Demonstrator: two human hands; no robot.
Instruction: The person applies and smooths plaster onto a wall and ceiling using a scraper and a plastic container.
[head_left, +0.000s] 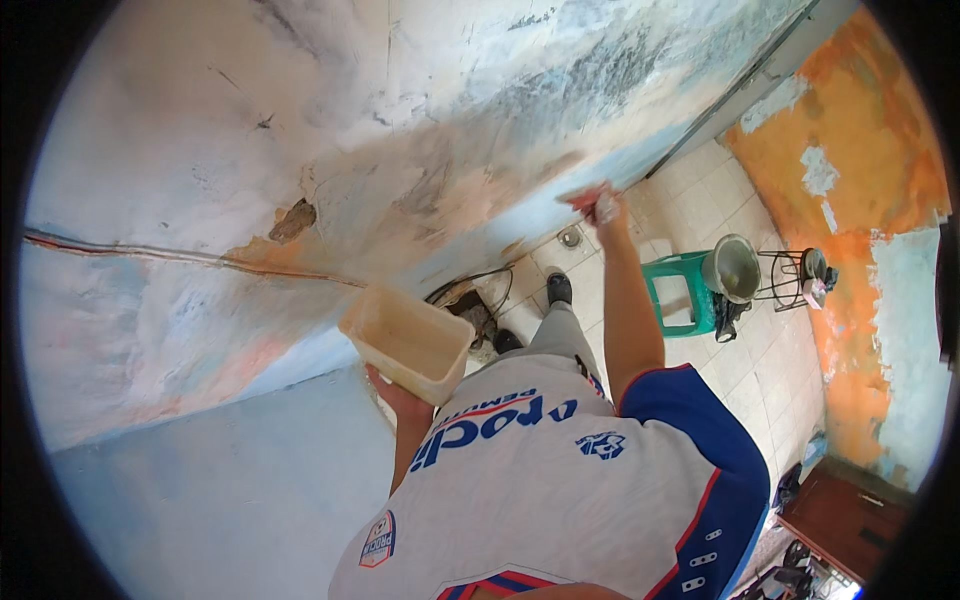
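Note:
My left hand point(402, 398) grips a beige rectangular plastic tub point(405, 345) from beneath and along its near side. The tub is tilted, and its inside looks pale with smears. Stretched out ahead, my right hand point(600, 207) is close to the lower part of the patchy wall point(480, 180). Its fingers are closed, and something whitish shows at them, too small and blurred to name. Whether this hand touches the wall I cannot tell. The wall has bare, scraped plaster, dark stains and a brown hole point(293, 220).
A cable point(200, 257) runs along the wall. On the tiled floor point(715, 185) stand a green plastic stool point(680, 295), a grey bowl point(732, 270) and a black metal stand point(785, 278). Past them is an orange, peeling wall point(850, 130). A brown cabinet point(845, 510) sits at lower right.

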